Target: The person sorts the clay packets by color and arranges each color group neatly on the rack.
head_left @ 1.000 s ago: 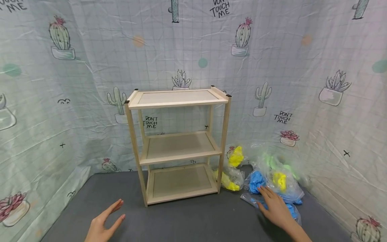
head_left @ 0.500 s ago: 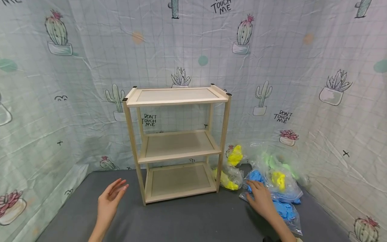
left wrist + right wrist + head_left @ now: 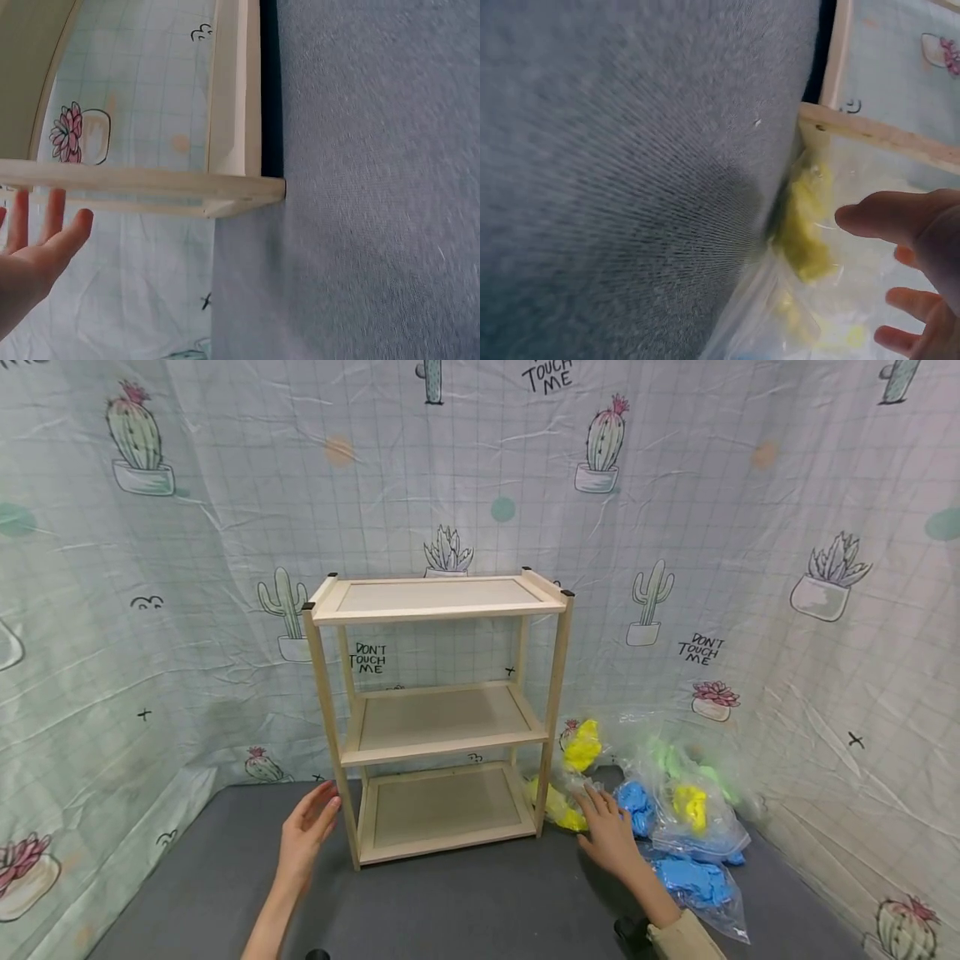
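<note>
A pale wooden rack (image 3: pixel 450 752) with three shelves stands upright on the dark grey surface. My left hand (image 3: pixel 303 835) is beside its front left post, fingers loosely bent and holding nothing. In the left wrist view, the fingertips (image 3: pixel 84 219) come close to the wooden post (image 3: pixel 142 178). My right hand (image 3: pixel 611 839) is to the right of the rack, fingers spread, in front of clear plastic bags with yellow contents (image 3: pixel 566 810). From the right wrist, the hand (image 3: pixel 922 255) appears with nothing in its grasp, between the bags and the rack's post (image 3: pixel 885 135).
Clear bags with blue contents (image 3: pixel 693 881), yellow contents (image 3: pixel 690 806) and green contents pile up on the right. A cactus-print curtain (image 3: pixel 480 468) hangs behind and along both sides. The grey surface (image 3: pixel 465 910) stretches in front of the rack.
My left hand has moved up and right to the rack's left post. My right hand has shifted left, from over the blue bags toward the rack's right side.
</note>
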Action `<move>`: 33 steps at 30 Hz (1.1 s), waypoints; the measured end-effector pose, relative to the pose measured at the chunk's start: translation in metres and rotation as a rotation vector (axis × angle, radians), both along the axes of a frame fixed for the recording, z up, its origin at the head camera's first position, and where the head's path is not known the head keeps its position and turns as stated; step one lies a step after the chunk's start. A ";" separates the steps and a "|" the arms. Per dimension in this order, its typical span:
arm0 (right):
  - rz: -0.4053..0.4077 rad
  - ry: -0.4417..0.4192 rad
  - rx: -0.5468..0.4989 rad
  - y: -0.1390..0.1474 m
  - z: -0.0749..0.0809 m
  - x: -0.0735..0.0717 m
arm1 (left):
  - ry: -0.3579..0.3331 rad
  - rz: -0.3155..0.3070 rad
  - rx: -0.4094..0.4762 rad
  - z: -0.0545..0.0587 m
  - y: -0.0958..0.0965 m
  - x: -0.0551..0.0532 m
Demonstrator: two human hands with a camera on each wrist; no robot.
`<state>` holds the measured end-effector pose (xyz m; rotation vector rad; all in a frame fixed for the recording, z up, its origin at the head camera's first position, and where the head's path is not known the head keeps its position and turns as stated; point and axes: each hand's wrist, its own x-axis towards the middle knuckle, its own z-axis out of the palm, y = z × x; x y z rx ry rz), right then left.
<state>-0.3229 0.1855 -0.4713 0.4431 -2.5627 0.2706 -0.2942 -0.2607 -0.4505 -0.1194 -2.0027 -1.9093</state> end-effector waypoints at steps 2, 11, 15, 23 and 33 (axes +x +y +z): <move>0.003 -0.009 -0.002 -0.001 -0.001 -0.004 | -0.044 0.011 -0.042 0.022 0.014 0.013; -0.039 -0.041 0.048 0.000 -0.008 -0.021 | -0.122 0.040 -0.097 0.039 0.029 0.014; -0.071 -0.049 0.092 0.001 -0.012 -0.030 | -0.070 0.040 -0.115 0.036 0.029 0.010; -0.092 -0.094 0.140 0.003 -0.012 -0.042 | -0.071 0.022 -0.096 0.038 0.029 0.008; -0.046 -0.109 0.151 0.003 -0.013 -0.047 | -0.120 0.009 -0.091 0.039 0.027 0.006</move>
